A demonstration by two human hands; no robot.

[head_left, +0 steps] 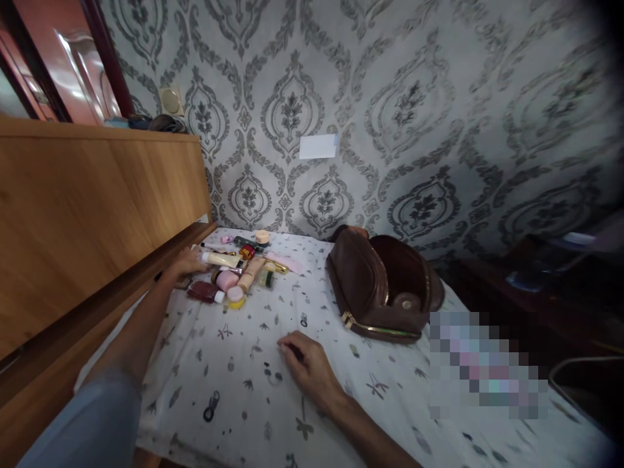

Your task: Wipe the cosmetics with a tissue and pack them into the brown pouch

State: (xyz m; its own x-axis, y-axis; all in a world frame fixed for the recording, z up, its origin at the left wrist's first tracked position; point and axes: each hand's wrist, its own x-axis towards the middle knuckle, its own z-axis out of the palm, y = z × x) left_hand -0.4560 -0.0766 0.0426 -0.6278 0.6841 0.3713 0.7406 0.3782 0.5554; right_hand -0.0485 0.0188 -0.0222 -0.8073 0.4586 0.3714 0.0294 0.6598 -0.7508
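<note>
The left hand (pixel 188 261) is at the left side of a heap of small things, right by the pale tube (pixel 221 260). I can't tell if its grip is pinching the tube or just touching it. The right hand (pixel 311 367) is low over the cloth (pixel 253 416). Its grip is loosely curled, nothing shows in it, and I can't tell if the tips meet.

A quick tug could make the red bottle (pixel 201 292) roll or knock the yellow jar (pixel 235 298), because they are all so close. The tan tube (pixel 250 274) and pink jar (pixel 227 281) crowd the way too. The wooden board (pixel 97 214) is near the left arm (pixel 146 338), so an elbow might bump it. The brown bag (pixel 358 279) sits unzipped, past the right hand.
</note>
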